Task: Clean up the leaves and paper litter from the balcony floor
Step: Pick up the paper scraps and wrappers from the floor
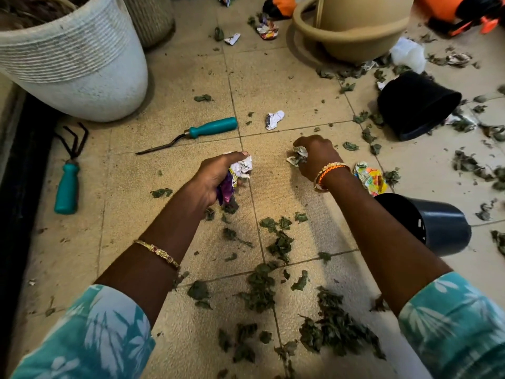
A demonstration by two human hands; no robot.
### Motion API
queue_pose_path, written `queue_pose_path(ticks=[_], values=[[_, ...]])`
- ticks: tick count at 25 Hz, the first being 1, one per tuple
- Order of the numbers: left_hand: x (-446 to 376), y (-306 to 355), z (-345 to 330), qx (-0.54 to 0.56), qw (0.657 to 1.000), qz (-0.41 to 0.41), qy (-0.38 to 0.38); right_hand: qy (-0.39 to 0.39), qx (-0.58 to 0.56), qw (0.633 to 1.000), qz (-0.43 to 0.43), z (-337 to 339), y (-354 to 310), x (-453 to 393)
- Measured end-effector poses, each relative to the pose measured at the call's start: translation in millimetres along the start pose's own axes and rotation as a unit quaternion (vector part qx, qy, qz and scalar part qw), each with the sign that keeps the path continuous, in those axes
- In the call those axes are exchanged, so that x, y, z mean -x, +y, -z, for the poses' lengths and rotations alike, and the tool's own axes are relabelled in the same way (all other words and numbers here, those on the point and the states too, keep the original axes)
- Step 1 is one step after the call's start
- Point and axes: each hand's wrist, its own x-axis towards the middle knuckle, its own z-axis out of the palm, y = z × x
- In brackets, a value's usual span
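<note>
tiled floor (287,77) (leaf-strewn), both hands (218,173) gripping crumpled paper (241,166)

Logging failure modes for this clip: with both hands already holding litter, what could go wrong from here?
1. The left hand grips a full wad of crumpled paper; reaching for more could spill some of it.
2. The right hand pinches paper and leaves loosely; bits may drop back onto the tiled floor.
3. The black pot lying beside the right forearm could be knocked and roll.
</note>
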Motion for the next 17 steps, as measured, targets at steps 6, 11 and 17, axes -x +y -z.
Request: queue_pose_path(ticks=[6,11,17], values=[[-0.3,-2.7,-0.4,-0.029,0.999,0.019,0.003,0.021,0.013,0.999,0.033,-20.4,7.9,5.8],[-3.6,-7.7,-11.9,-0.046,0.999,0.028,0.007,0.104,-0.066,0.992,-0.029,-11.9,-2.6,16.6],[2.1,-3.6,-44.8,-0.051,0.997,0.042,-0.028,0.006,-0.145,0.956,-0.257,52.9,33.4,24.3]])
